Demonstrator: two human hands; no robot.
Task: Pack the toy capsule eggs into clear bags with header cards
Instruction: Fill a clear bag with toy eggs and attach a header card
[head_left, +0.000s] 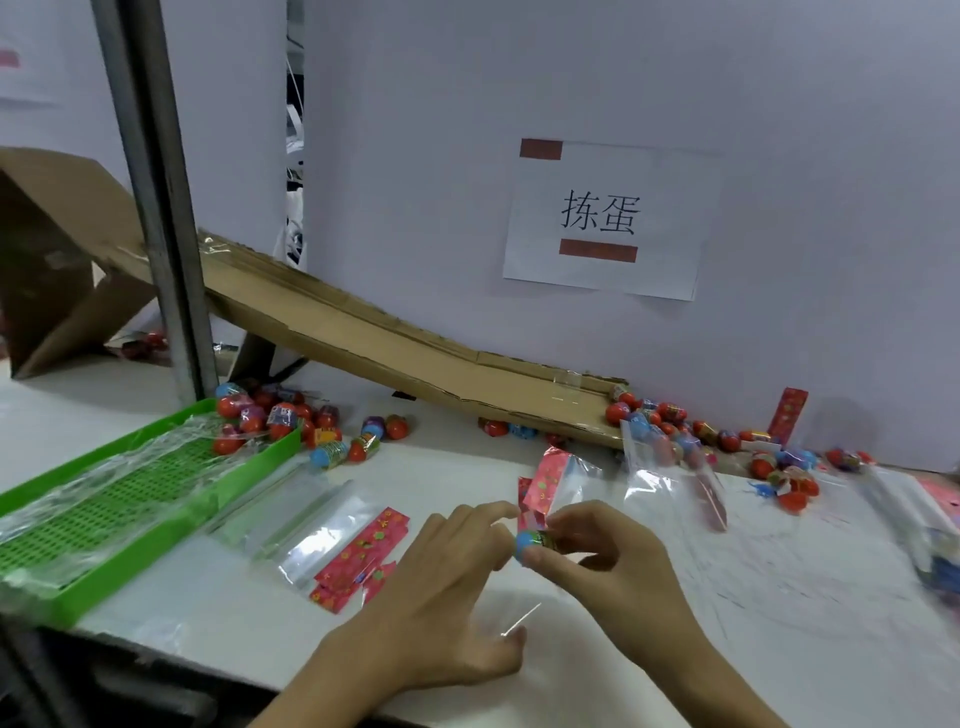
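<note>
My right hand (602, 561) pinches a blue-topped capsule egg (535, 541) between thumb and fingers, at the mouth of a clear bag with a red flowered header card (550, 483). My left hand (447, 587) holds that bag's edge with its fingertips, right beside the egg. More empty bags with red header cards (358, 551) lie flat to the left. Loose red, blue and purple eggs are heaped at the back left (280, 415) and at the back right (670, 415).
A cardboard chute (363, 332) slopes down to the right along the white wall. A green plastic tray (119, 499) covered in clear film sits at the left. A bag holding eggs (670, 457) lies right of centre. A metal post (156, 208) stands at the back left.
</note>
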